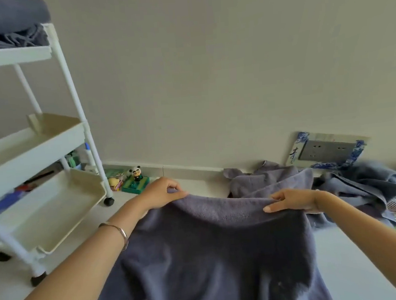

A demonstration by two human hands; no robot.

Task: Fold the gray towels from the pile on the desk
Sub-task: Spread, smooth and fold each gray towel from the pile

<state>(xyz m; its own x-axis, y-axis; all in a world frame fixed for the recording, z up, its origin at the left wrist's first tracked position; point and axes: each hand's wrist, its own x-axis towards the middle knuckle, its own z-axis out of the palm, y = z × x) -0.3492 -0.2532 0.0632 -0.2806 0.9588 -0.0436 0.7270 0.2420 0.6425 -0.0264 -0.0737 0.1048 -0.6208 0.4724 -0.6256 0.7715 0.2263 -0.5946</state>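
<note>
Your left hand (163,192) and right hand (293,201), set apart, each pinch the far edge of the gray towel (223,247) spread just right of the white cart (29,151), and the slack sagging between them could skew the fold if you lower it unevenly

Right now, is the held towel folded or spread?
Spread: the towel drapes open, its top edge pinched by left hand and right hand.
</note>
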